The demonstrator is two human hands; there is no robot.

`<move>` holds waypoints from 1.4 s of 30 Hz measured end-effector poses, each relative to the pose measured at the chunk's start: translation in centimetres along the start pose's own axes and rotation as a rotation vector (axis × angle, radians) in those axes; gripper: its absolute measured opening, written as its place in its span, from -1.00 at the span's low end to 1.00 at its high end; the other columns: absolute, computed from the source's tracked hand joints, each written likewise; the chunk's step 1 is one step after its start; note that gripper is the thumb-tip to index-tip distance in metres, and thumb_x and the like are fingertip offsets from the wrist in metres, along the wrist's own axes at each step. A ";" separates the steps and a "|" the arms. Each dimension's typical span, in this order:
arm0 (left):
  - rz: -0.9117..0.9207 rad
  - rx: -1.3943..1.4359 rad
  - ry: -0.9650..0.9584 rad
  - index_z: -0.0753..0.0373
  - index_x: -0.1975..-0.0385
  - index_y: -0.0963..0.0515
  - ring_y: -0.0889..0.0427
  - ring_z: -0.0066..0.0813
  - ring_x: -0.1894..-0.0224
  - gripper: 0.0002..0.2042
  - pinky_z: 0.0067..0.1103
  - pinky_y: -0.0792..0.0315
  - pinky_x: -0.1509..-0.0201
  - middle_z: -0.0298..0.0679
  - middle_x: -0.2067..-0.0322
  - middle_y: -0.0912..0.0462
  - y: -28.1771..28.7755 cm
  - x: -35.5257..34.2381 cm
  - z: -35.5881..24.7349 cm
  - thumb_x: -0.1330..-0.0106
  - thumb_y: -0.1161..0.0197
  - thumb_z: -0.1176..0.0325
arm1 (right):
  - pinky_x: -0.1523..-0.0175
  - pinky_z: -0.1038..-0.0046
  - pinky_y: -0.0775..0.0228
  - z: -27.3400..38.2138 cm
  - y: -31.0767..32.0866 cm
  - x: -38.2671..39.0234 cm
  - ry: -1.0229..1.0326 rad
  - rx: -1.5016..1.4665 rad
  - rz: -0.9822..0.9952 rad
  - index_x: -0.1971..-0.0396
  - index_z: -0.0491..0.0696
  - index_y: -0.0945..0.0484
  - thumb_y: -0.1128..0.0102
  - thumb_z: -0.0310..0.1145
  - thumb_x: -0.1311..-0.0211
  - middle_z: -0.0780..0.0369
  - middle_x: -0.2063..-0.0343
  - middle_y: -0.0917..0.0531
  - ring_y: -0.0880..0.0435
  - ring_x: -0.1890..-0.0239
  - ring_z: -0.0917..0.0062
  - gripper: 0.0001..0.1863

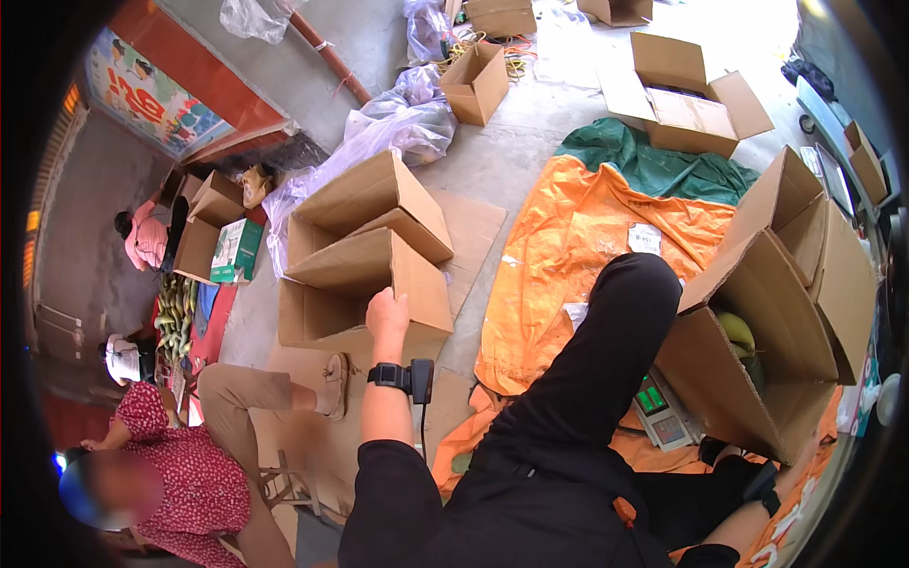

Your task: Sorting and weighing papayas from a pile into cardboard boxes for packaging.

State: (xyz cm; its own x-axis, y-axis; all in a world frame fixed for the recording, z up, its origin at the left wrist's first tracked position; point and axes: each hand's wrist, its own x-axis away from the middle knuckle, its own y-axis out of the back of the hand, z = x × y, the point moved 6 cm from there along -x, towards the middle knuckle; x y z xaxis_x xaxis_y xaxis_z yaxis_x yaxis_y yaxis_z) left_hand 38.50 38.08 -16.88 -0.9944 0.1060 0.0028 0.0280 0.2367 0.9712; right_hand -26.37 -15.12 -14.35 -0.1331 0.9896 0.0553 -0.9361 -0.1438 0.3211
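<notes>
Open, empty cardboard box on the floor by the orange tarp's left edge, flaps up, nothing packed yet; left hand closed on its near flap; second empty box just behind, touching; right hand low by the tilted box at the tarp's right edge, grip impossible to tell; green fruit already inside; scale beside.

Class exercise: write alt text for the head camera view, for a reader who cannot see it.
The person's left hand grips a flap of an open cardboard box on the concrete floor. Their black-trousered knee lies over an orange tarp.
</notes>
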 end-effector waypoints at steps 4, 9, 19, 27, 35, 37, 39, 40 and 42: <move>-0.070 0.010 -0.034 0.32 0.42 -0.53 -0.59 0.06 0.25 -0.72 -0.17 -0.45 0.17 0.07 0.38 -0.61 0.2 0.2 -3.4 -0.16 -0.21 0.18 | 0.28 0.57 -0.40 2.2 -3.3 3.4 0.020 -0.001 0.068 0.13 -0.12 -0.52 0.03 -0.33 -0.35 0.35 0.35 -0.61 -0.54 0.35 0.66 -0.76; 0.036 0.087 -0.099 0.32 0.41 -0.53 -0.58 0.07 0.25 -0.68 -0.18 -0.45 0.17 0.08 0.35 -0.61 -0.4 -0.1 -7.0 -0.17 -0.18 0.12 | 0.29 0.57 -0.40 1.5 -2.6 3.0 0.044 -0.008 0.146 0.14 -0.12 -0.52 0.03 -0.33 -0.36 0.36 0.36 -0.61 -0.54 0.36 0.66 -0.77; -0.242 0.260 -0.205 0.22 0.00 -0.46 -0.52 -0.09 0.07 -0.58 -0.32 -0.44 0.04 -0.05 0.14 -0.53 3.8 -5.3 -1.2 -0.19 -0.26 0.17 | 0.30 0.57 -0.40 1.4 -3.7 3.5 0.071 -0.026 0.301 0.15 -0.11 -0.52 0.04 -0.32 -0.36 0.36 0.37 -0.60 -0.54 0.37 0.66 -0.77; -0.291 -0.218 -0.269 0.09 -0.18 -0.31 -0.34 -0.13 -0.19 -0.39 -0.24 -0.35 -0.17 -0.14 -0.16 -0.36 4.3 -12.8 1.0 -0.08 -0.35 0.23 | 0.31 0.57 -0.40 -2.0 0.2 0.2 0.094 0.029 0.150 0.16 -0.11 -0.52 0.04 -0.31 -0.37 0.37 0.39 -0.59 -0.53 0.38 0.67 -0.77; -0.020 -0.493 -0.312 0.07 0.12 -0.60 -0.54 -0.08 0.11 -0.71 -0.25 -0.44 0.05 -0.12 0.23 -0.61 2.0 -18.6 8.0 -0.15 -0.15 0.43 | 0.36 0.59 -0.40 -5.1 5.6 0.3 0.066 -0.063 -0.164 0.21 -0.12 -0.53 0.09 -0.29 -0.39 0.37 0.46 -0.56 -0.50 0.46 0.68 -0.75; 0.115 -0.426 -0.360 0.08 0.19 -0.64 -0.53 -0.02 0.11 -0.75 -0.27 -0.44 0.02 -0.08 0.23 -0.61 0.7 -20.0 8.1 -0.15 -0.15 0.44 | 0.35 0.59 -0.40 -4.2 5.1 0.6 0.049 -0.056 -0.150 0.21 -0.13 -0.53 0.10 -0.29 -0.39 0.36 0.47 -0.55 -0.50 0.49 0.68 -0.74; 0.154 -0.366 -0.337 0.08 0.19 -0.64 -0.55 0.00 0.09 -0.75 -0.28 -0.44 0.01 -0.04 0.22 -0.63 -0.3 -20.1 6.4 -0.13 -0.17 0.43 | 0.36 0.59 -0.41 -3.9 5.7 1.2 0.034 -0.143 -0.216 0.20 -0.15 -0.53 0.11 -0.28 -0.39 0.33 0.46 -0.57 -0.51 0.50 0.65 -0.72; 0.178 -0.340 -0.312 0.08 0.16 -0.63 -0.56 0.00 0.09 -0.73 -0.28 -0.44 0.01 -0.03 0.21 -0.63 -0.6 -20.0 5.8 -0.12 -0.19 0.42 | 0.36 0.59 -0.41 -3.7 6.0 1.4 0.036 -0.147 -0.239 0.20 -0.15 -0.53 0.11 -0.28 -0.39 0.33 0.46 -0.57 -0.51 0.50 0.65 -0.72; 0.182 -0.287 -0.354 0.15 0.19 -0.63 -0.60 -0.03 0.13 -0.74 -0.28 -0.46 0.09 0.02 0.26 -0.62 -0.5 -20.3 5.4 -0.08 -0.24 0.40 | 0.38 0.57 -0.38 -3.6 5.8 1.6 -0.021 -0.101 -0.239 0.22 -0.12 -0.56 0.04 -0.23 -0.36 0.37 0.44 -0.57 -0.48 0.46 0.69 -0.72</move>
State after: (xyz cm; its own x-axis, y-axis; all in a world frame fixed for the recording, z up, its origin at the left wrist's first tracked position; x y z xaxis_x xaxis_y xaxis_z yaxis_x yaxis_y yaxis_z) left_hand 59.27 41.06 -18.69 -0.8785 0.4550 0.1461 0.1197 -0.0864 0.9890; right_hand -33.15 -14.30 -15.76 0.1015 0.9948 0.0093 -0.9681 0.0966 0.2313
